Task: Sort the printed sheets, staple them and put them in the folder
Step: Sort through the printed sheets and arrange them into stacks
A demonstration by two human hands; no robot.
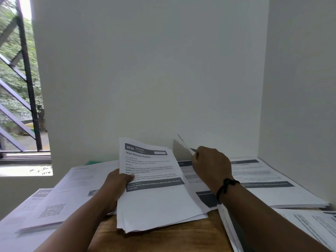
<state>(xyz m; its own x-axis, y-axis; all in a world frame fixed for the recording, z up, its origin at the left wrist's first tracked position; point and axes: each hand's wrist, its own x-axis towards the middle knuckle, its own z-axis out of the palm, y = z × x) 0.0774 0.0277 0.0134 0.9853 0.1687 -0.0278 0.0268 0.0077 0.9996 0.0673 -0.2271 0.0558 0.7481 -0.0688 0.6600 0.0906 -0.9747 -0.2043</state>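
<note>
My left hand [116, 186] grips a small stack of printed sheets [154, 200] by its left edge, thumb on top; the top page is headed "3639 Wipe Skincare Bottles". To the right, my right hand [211, 166] pinches a single sheet [184, 144] seen nearly edge-on, lifted above the table. More printed sheets lie in piles on the wooden table [163, 239]: one pile at the left [60, 200], one at the back right [269, 180], one at the near right [309, 226]. A green corner, perhaps the folder [92, 162], peeks from under the papers at the back.
White walls close in the table at the back and right. A window with dark bars [20, 79] is at the left. A black band sits on my right wrist [225, 186]. No stapler is visible.
</note>
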